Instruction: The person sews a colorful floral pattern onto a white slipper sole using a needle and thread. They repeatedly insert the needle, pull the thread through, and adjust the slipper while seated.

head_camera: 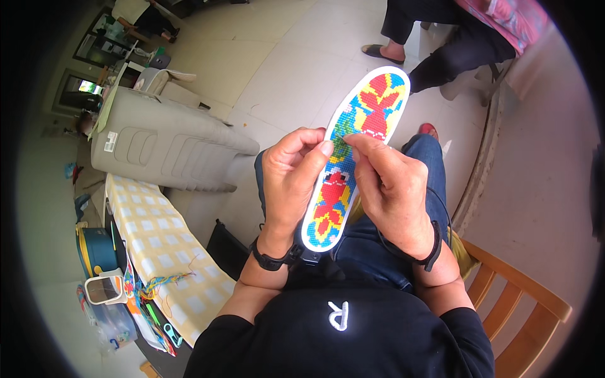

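A cross-stitched insole [336, 189] with a white edge lies tilted over my lap, its face covered in red, yellow, blue and green stitches. My left hand [295, 175] grips its left edge near the middle, the thumb on the stitched face. The fingertips of my right hand [390, 182] are pinched together on the green stitched part, close to my left thumb. Whether a needle or thread is between those right fingertips is too small to tell. Two red fish-like figures show on the insole, one above and one below my hands.
At the left stands a table with a checked yellow-and-white cloth [165, 236], bearing colourful embroidery threads [163, 282], small scissors [173, 334] and a white-rimmed mirror [104, 289]. Beyond it are stacked grey plastic stools [170, 137]. A wooden chair [520, 302] is at lower right. Another person's legs [444, 56] are at upper right.
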`<state>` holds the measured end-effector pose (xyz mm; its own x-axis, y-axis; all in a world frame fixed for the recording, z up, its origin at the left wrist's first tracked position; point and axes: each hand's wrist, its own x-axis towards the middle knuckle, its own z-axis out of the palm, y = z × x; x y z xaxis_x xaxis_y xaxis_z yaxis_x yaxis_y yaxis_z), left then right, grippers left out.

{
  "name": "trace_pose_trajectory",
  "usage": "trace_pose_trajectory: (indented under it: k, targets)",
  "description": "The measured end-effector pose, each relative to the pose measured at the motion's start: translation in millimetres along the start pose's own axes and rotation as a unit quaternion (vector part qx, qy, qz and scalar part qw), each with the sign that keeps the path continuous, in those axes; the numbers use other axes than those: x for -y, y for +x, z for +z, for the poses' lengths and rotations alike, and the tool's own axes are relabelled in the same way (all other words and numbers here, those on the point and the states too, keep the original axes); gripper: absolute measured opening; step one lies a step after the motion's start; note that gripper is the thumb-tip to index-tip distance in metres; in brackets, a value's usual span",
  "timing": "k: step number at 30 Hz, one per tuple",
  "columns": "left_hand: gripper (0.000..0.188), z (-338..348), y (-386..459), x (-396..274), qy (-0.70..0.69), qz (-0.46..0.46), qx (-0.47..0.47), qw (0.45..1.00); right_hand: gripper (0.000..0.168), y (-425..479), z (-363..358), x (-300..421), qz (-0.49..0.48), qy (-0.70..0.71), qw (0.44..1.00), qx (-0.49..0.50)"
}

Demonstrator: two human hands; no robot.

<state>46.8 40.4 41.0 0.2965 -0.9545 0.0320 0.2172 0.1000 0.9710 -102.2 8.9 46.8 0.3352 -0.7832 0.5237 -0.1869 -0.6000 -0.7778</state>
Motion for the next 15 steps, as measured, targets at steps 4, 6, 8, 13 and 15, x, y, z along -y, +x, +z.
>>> trace_pose_trajectory:
  k: [4,6,8,13,15]
  targets:
    - [0.012,0.4,0.9,1.5,-0.002,0.001,0.001,1.000,0.018,1.0,-1.3,-0.3,-0.001,0.001,1.000,0.002]
    - [0.011,0.3,0.9,1.9,-0.002,-0.001,0.004,1.000,0.018,1.2,-1.6,-0.7,-0.003,-0.003,1.000,0.001]
    - [0.011,0.4,1.0,2.5,-0.003,-0.001,0.006,1.000,0.018,1.5,-2.5,0.3,0.004,-0.003,1.000,0.004]
    - [0.011,2.0,1.7,3.6,0.001,-0.003,0.006,1.000,0.022,3.3,-2.1,-3.2,-0.020,0.001,1.000,-0.010]
    - [0.010,1.3,2.8,5.4,-0.002,0.002,0.011,1.000,0.022,3.5,-2.7,-3.3,-0.019,0.000,1.000,-0.008]
